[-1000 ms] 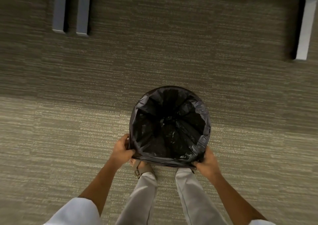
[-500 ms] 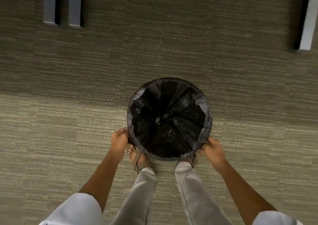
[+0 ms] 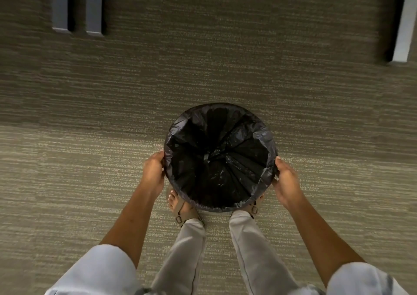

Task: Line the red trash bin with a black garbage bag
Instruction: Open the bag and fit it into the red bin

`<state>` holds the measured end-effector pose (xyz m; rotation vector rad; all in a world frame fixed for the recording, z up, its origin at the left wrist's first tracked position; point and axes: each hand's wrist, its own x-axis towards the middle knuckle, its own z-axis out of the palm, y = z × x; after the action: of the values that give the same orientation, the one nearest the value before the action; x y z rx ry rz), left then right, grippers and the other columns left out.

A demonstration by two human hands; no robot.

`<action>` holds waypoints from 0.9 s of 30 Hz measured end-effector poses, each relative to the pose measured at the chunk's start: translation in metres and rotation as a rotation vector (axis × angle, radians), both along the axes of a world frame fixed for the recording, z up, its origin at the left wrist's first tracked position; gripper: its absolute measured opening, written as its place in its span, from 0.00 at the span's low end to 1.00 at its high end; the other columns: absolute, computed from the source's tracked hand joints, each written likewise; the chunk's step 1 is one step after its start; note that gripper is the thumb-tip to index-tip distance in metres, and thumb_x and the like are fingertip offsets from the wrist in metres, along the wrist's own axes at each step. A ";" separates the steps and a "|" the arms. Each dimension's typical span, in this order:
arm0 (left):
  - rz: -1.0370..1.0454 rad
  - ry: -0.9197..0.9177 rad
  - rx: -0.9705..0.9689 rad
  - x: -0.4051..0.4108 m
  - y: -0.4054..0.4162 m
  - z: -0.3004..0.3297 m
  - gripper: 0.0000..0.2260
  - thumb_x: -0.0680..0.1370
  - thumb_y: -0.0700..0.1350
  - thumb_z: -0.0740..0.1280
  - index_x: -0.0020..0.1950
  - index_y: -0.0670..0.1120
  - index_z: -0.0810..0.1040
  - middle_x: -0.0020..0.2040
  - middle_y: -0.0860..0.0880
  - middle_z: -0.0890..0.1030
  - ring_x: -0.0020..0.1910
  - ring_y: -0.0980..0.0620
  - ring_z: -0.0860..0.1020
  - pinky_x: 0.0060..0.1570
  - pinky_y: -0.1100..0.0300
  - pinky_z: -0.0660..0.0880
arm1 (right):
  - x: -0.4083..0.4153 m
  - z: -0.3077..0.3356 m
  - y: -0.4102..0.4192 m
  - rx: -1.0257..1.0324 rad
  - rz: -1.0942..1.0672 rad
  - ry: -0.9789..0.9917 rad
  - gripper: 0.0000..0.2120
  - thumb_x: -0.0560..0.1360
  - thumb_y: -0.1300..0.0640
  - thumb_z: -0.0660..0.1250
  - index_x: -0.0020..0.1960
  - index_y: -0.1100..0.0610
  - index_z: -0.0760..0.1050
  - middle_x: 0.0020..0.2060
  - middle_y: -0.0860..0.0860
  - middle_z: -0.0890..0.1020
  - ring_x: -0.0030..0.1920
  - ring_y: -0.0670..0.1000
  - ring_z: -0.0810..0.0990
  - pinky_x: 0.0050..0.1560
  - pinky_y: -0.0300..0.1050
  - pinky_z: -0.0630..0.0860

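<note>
A round trash bin stands on the carpet just in front of my feet, seen from straight above. A black garbage bag (image 3: 220, 159) fills its inside and is folded over the whole rim, so no red of the bin shows. My left hand (image 3: 154, 171) cups the bag-covered rim on the left side. My right hand (image 3: 285, 179) presses the bag-covered rim on the right side. Both hands wrap the outside of the bin, fingers curved against the plastic.
Striped grey-beige carpet (image 3: 90, 159) lies all around. Two grey furniture legs (image 3: 77, 8) stand at the far left and a pale leg (image 3: 404, 24) at the far right. My sandalled feet (image 3: 182, 209) touch the bin's near side.
My hands slid from the near edge of the rim outward and up to its left and right sides. The bag's folded edge now sits smoother around the rim.
</note>
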<state>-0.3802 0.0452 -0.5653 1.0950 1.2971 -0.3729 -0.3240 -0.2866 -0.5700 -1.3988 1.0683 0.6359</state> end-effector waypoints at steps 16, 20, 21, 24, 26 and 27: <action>0.011 0.093 0.020 0.015 0.003 -0.002 0.14 0.79 0.40 0.54 0.38 0.44 0.75 0.36 0.47 0.80 0.35 0.51 0.78 0.37 0.57 0.75 | 0.030 0.011 0.006 0.006 0.259 0.084 0.25 0.83 0.43 0.51 0.56 0.55 0.81 0.53 0.55 0.87 0.54 0.54 0.85 0.54 0.51 0.80; -0.135 0.118 0.097 0.019 0.009 -0.003 0.14 0.79 0.46 0.54 0.38 0.46 0.73 0.36 0.47 0.77 0.36 0.50 0.75 0.40 0.55 0.71 | 0.037 0.007 0.003 -0.061 0.444 0.090 0.34 0.78 0.31 0.51 0.65 0.54 0.78 0.62 0.56 0.82 0.63 0.57 0.79 0.69 0.60 0.72; -0.176 0.097 0.117 0.020 0.011 -0.002 0.16 0.80 0.50 0.54 0.39 0.46 0.75 0.37 0.48 0.79 0.37 0.50 0.77 0.40 0.55 0.72 | 0.040 0.007 0.002 -0.055 0.449 0.082 0.34 0.77 0.31 0.51 0.66 0.54 0.78 0.62 0.56 0.82 0.63 0.57 0.79 0.69 0.60 0.71; -0.315 -0.016 0.190 0.028 0.018 0.003 0.22 0.78 0.62 0.54 0.48 0.49 0.81 0.47 0.48 0.84 0.46 0.50 0.81 0.45 0.53 0.75 | 0.045 0.010 0.006 -0.050 0.464 0.033 0.32 0.74 0.29 0.56 0.64 0.51 0.79 0.61 0.53 0.83 0.62 0.55 0.80 0.69 0.59 0.71; -0.389 -0.062 0.182 0.037 0.021 0.007 0.24 0.77 0.65 0.54 0.51 0.51 0.82 0.50 0.50 0.85 0.50 0.51 0.82 0.50 0.51 0.76 | 0.047 0.014 0.011 -0.098 0.520 -0.029 0.25 0.75 0.31 0.58 0.56 0.46 0.82 0.56 0.48 0.84 0.59 0.50 0.81 0.68 0.57 0.73; -0.420 -0.070 0.176 0.042 0.021 0.008 0.24 0.77 0.66 0.54 0.50 0.52 0.83 0.48 0.53 0.86 0.49 0.55 0.83 0.50 0.54 0.76 | 0.047 0.014 0.013 -0.121 0.542 -0.055 0.21 0.77 0.33 0.57 0.52 0.45 0.82 0.53 0.45 0.85 0.57 0.48 0.81 0.67 0.55 0.73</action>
<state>-0.3387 0.0667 -0.5574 1.5223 1.0478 -0.5338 -0.2770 -0.2739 -0.5557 -1.8205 0.6876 0.9247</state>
